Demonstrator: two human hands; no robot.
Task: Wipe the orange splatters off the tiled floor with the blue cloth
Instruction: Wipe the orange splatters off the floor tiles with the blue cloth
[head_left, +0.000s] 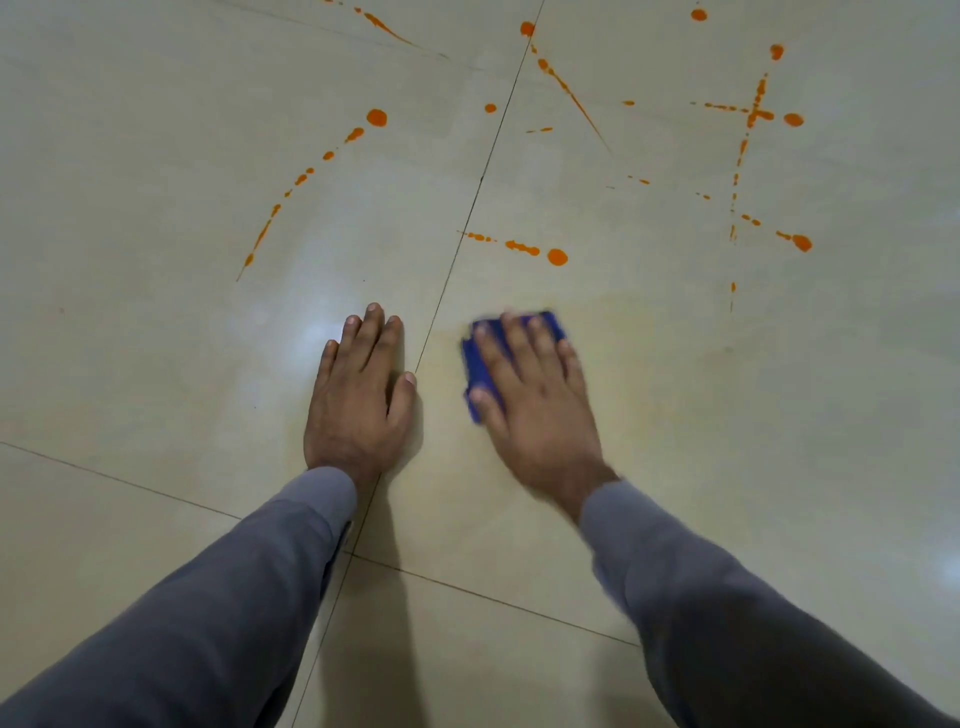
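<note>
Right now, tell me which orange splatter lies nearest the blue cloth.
The short trail ending in a round blob, just beyond the blue cloth under the right hand; every other splatter lies farther off.

Floor: I see glossy pale beige tiles with thin dark grout lines.
Splatters: bright orange dots and thin dashed streaks, spread from 10 to 2 o'clock.
Cloth: deep blue, plain, at centre under my right hand.
Sleeves: plain grey, at 7 and 5 o'clock.
</note>
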